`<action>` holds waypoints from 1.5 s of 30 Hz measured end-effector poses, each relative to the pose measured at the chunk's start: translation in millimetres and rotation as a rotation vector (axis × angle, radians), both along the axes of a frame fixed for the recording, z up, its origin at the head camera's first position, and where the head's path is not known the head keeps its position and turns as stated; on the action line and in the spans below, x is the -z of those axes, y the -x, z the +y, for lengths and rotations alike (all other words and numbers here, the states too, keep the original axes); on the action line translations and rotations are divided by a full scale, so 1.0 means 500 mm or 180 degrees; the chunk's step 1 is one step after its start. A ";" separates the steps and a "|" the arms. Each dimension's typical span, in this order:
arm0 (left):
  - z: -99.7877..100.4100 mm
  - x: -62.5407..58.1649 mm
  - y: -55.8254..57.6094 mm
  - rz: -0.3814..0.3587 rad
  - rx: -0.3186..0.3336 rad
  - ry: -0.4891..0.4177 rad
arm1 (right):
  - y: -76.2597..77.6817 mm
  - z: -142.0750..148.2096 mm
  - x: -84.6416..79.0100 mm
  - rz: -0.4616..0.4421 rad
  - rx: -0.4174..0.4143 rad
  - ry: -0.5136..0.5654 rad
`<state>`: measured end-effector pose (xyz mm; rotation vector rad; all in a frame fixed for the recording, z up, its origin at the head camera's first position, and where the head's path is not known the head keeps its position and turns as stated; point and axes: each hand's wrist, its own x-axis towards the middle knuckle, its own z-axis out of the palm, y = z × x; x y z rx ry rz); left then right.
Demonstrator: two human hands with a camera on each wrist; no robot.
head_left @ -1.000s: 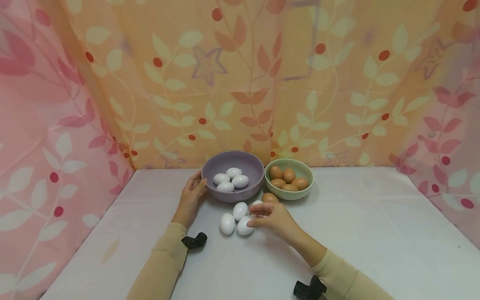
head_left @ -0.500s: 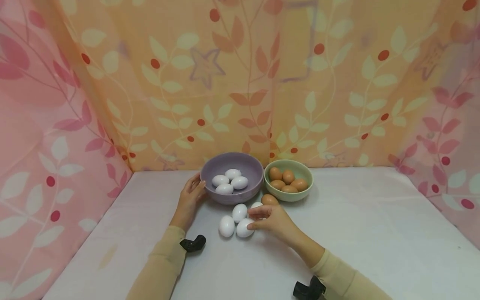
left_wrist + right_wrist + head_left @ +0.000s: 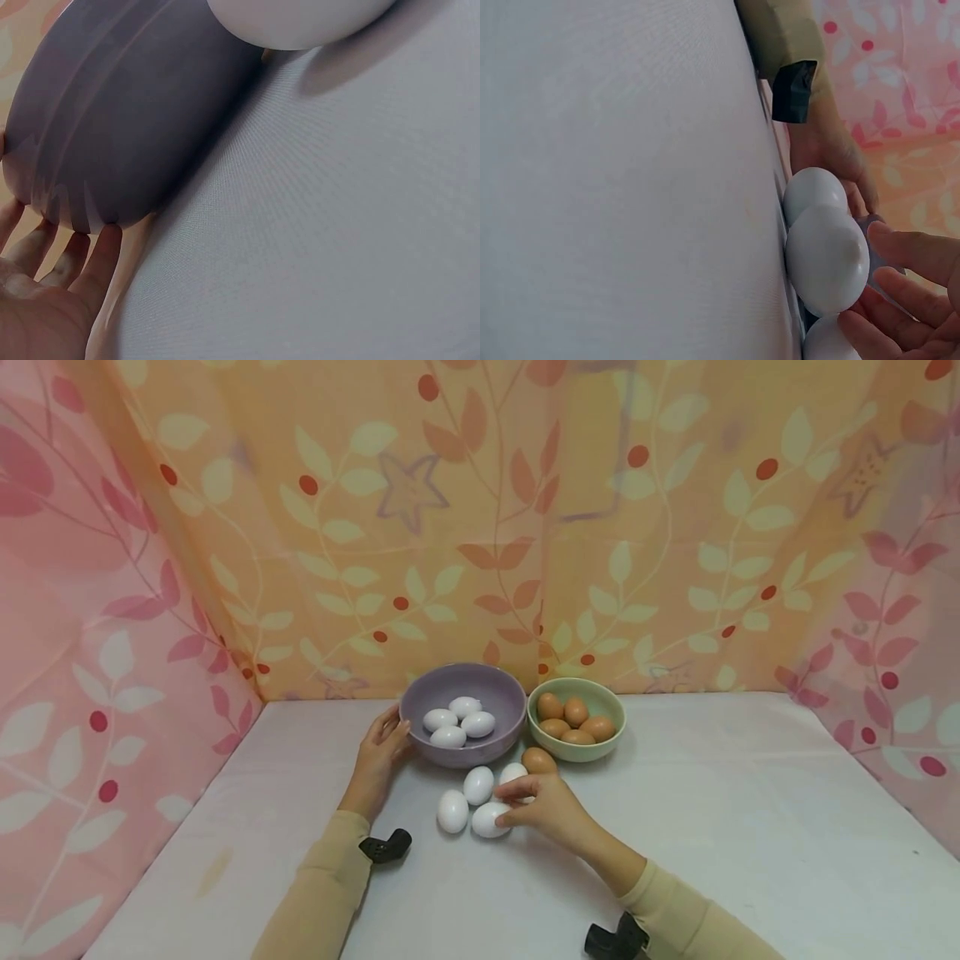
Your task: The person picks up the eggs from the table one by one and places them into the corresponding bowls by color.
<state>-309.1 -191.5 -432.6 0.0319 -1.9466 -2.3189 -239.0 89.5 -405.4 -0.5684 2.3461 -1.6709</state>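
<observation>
On the white cloth sits a purple bowl with several white eggs in it. My left hand holds its left side; the left wrist view shows the fingertips against the outer wall. In front lies a group of loose white eggs, including one at the left. Over this group is my right hand, thumb at the right end of the nearest egg. From the right wrist, thumb and fingers stand spread right beside a white egg.
A green bowl of brown eggs stands right of the purple bowl. One loose brown egg lies in front of it, beside a white egg. Patterned curtains close off the back and sides.
The nearest white egg has turned to lie more sideways, with my right thumb at it, and my right hand has shifted slightly. My left hand stays at the purple bowl.
</observation>
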 end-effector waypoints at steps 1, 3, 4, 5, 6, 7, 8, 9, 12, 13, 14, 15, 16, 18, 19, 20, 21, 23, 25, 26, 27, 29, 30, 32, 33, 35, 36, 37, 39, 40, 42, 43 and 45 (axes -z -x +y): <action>0.000 0.000 -0.001 0.0004 0.0000 0.0001 | -0.001 -0.001 0.000 -0.0010 -0.0004 -0.0036; 0.000 -0.001 -0.003 0.0013 0.0001 0.0015 | -0.003 -0.002 0.001 -0.0047 -0.0021 -0.0113; 0.000 -0.001 -0.003 0.0008 -0.0011 -0.0001 | -0.003 -0.002 0.002 -0.0078 -0.0031 -0.0140; 0.000 -0.002 -0.004 0.0010 -0.0008 -0.0008 | -0.003 -0.003 0.002 -0.0094 -0.0039 -0.0175; 0.000 -0.002 -0.004 0.0013 -0.0007 -0.0013 | -0.003 -0.003 0.003 -0.0111 -0.0047 -0.0203; 0.000 -0.003 -0.004 0.0019 0.0002 -0.0019 | -0.003 -0.003 0.003 -0.0125 -0.0046 -0.0231; -0.001 -0.004 -0.003 0.0026 0.0011 -0.0024 | -0.002 -0.003 0.004 -0.0120 -0.0052 -0.0267; -0.001 -0.005 -0.002 0.0034 0.0017 -0.0030 | -0.001 -0.003 0.004 -0.0138 -0.0061 -0.0287; -0.001 -0.009 -0.001 0.0043 0.0014 -0.0038 | 0.001 -0.003 0.004 -0.0127 -0.0108 -0.0379; -0.002 -0.010 -0.001 0.0043 0.0009 -0.0041 | 0.002 -0.003 0.004 -0.0129 -0.0120 -0.0414; -0.002 -0.011 -0.001 0.0041 0.0004 -0.0034 | 0.003 -0.004 0.004 -0.0129 -0.0126 -0.0447; -0.002 -0.012 -0.001 0.0039 0.0002 -0.0042 | 0.003 -0.004 0.003 -0.0146 -0.0126 -0.0465; -0.002 -0.012 -0.001 0.0028 -0.0002 -0.0058 | 0.003 -0.004 0.002 -0.0150 -0.0125 -0.0483; -0.003 -0.012 0.000 0.0025 -0.0001 -0.0064 | 0.002 -0.003 0.001 -0.0166 -0.0104 -0.0501; -0.003 -0.011 0.000 0.0032 0.0008 -0.0056 | 0.001 -0.004 0.000 -0.0184 -0.0093 -0.0492; -0.004 -0.010 0.000 0.0034 0.0014 -0.0052 | 0.001 -0.003 0.000 -0.0190 -0.0085 -0.0476; -0.005 -0.009 0.001 0.0027 0.0015 -0.0053 | 0.000 -0.003 -0.002 -0.0196 -0.0079 -0.0451; -0.004 -0.008 0.001 0.0026 0.0010 -0.0048 | -0.001 -0.001 -0.006 -0.0208 -0.0077 -0.0388; -0.003 -0.009 0.002 0.0033 0.0005 -0.0041 | 0.000 0.001 -0.010 -0.0216 -0.0070 -0.0330; -0.002 -0.008 0.004 0.0030 -0.0002 -0.0054 | 0.001 0.003 -0.013 -0.0205 -0.0068 -0.0320; -0.001 -0.008 0.004 0.0030 -0.0008 -0.0064 | 0.002 0.005 -0.016 -0.0200 -0.0058 -0.0321; 0.000 -0.006 0.006 0.0048 -0.0011 -0.0065 | 0.005 0.009 -0.022 -0.0184 -0.0026 -0.0342; 0.001 -0.004 0.006 0.0054 -0.0012 -0.0057 | 0.006 0.011 -0.025 -0.0174 0.0003 -0.0349; 0.001 -0.002 0.006 0.0053 -0.0009 -0.0075 | 0.007 0.016 -0.032 -0.0199 0.0066 -0.0344; 0.001 -0.001 0.005 0.0056 -0.0004 -0.0076 | 0.007 0.018 -0.035 -0.0226 0.0100 -0.0324; 0.002 -0.001 0.003 0.0055 0.0008 -0.0061 | 0.009 0.021 -0.043 -0.0273 0.0151 -0.0252; 0.002 -0.001 0.002 0.0049 0.0010 -0.0060 | 0.010 0.021 -0.048 -0.0291 0.0167 -0.0197; 0.002 -0.001 0.001 0.0037 0.0008 -0.0072 | 0.012 0.021 -0.052 -0.0317 0.0176 -0.0150; 0.002 -0.002 0.000 0.0025 0.0003 -0.0074 | 0.019 0.020 -0.061 -0.0297 0.0198 -0.0092; 0.002 -0.002 0.000 0.0021 -0.0007 -0.0080 | 0.024 0.018 -0.066 -0.0277 0.0208 -0.0057; 0.002 -0.001 0.001 0.0019 -0.0025 -0.0103 | 0.038 0.013 -0.076 -0.0255 0.0243 -0.0022; 0.002 -0.001 0.002 0.0009 -0.0027 -0.0110 | 0.046 0.009 -0.080 -0.0263 0.0280 -0.0020; 0.001 0.001 0.003 -0.0001 -0.0005 -0.0110 | 0.061 0.001 -0.092 -0.0276 0.0369 -0.0040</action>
